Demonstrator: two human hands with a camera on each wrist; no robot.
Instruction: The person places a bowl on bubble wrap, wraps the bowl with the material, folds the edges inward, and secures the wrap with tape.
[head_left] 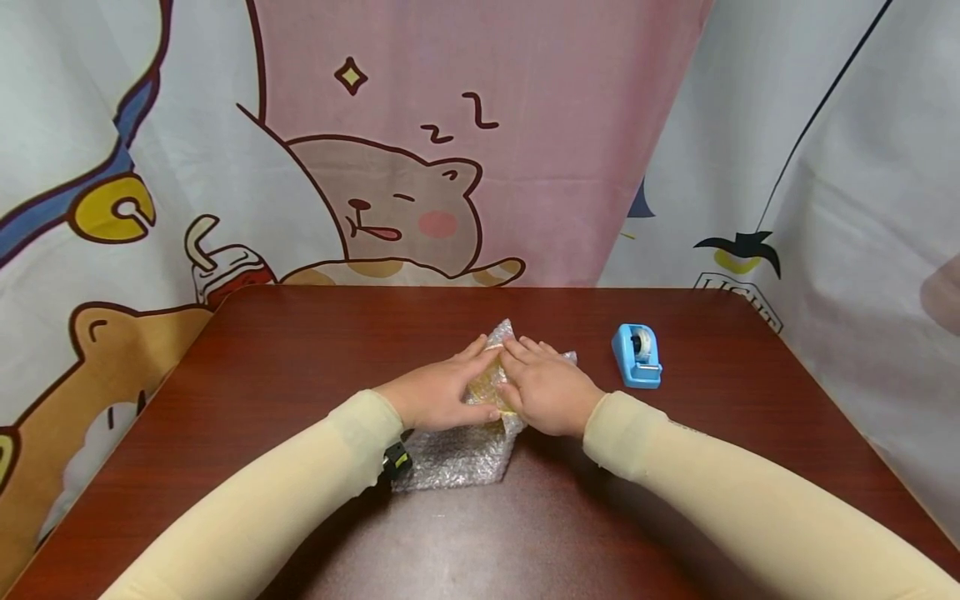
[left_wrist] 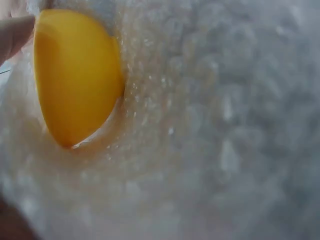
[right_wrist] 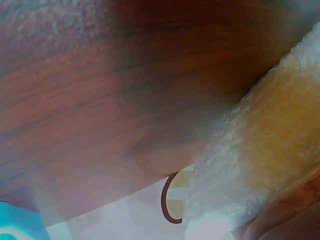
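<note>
In the head view a sheet of bubble wrap [head_left: 457, 458] lies mid-table, its upper part folded up around a yellow bowl [left_wrist: 77, 75]. Tipped on its side, the bowl shows its rim and curved outer wall in the left wrist view. My left hand [head_left: 435, 393] rests against the bundle from the left, thumb and fingers spread apart with the wrapped bowl between them. From the right, my right hand [head_left: 551, 387] presses the wrap with extended fingers. Through the bubble wrap [right_wrist: 215, 165], yellow shows in the right wrist view.
A light blue tape dispenser [head_left: 643, 377] with a roll stands at the back right of the dark red-brown table [head_left: 315, 333]. Behind the table hangs a cartoon-printed curtain [head_left: 570, 125]. A black wrist camera [head_left: 396, 458] sits under my left wrist.
</note>
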